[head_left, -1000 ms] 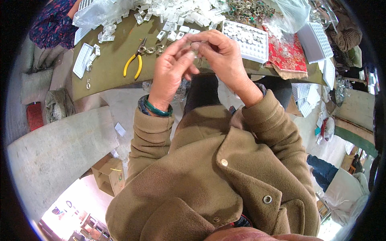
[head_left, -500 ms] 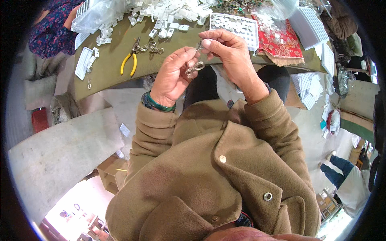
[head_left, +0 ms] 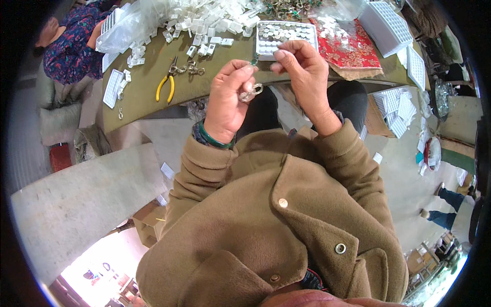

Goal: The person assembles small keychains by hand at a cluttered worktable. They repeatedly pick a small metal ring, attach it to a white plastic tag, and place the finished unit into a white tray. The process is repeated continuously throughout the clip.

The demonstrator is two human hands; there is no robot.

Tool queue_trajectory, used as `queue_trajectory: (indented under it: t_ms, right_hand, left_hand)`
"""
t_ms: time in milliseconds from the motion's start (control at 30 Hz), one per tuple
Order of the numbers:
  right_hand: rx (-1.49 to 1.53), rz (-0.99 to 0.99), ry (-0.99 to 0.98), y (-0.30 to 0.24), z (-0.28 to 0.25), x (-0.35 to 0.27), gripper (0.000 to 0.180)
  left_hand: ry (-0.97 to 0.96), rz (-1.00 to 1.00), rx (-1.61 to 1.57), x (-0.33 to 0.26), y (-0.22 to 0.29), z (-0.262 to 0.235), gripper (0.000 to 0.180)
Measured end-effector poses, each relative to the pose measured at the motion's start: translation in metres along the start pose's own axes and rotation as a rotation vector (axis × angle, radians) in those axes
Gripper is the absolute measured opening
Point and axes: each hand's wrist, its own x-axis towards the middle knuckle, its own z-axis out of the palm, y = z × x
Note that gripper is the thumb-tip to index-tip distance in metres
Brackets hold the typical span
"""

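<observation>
Metal ring piece (head_left: 251,92) pinched in left hand (head_left: 228,100) fingers, raised above table (head_left: 148,97) edge. Right hand (head_left: 303,77) close beside, fingertips pinched on something too small to tell. Yellow-handled pliers (head_left: 166,84) lying well left; compartment tray (head_left: 286,36) just behind.

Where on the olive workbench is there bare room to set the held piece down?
Bare olive tabletop lies below the yellow-handled pliers, towards the near edge. The far side is crowded: white plastic clips, white compartment tray, red patterned cloth.

Yellow-handled pliers (head_left: 164,88) lie on the olive table (head_left: 148,102) near scattered white plastic boxes (head_left: 204,20).
</observation>
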Motion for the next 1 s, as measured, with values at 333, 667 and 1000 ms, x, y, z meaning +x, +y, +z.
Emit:
queue_trajectory:
  t_ms: [333, 667, 1000]
  right_hand:
    - [0.345, 0.432, -0.145, -0.005, -0.010, -0.012, 0.007]
    - [0.566, 0.507, -0.111, -0.009, -0.021, -0.009, 0.009]
    - [0.453, 0.428, -0.151, -0.001, -0.029, -0.006, 0.003]
  left_hand:
    - [0.089, 0.492, 0.758, -0.002, -0.017, 0.020, 0.005]
    - [-0.146, 0.247, 0.828, 0.013, -0.005, 0.003, 0.006]
    - [0.235, 0.674, 2.074, 0.084, 0.062, -0.040, 0.024]
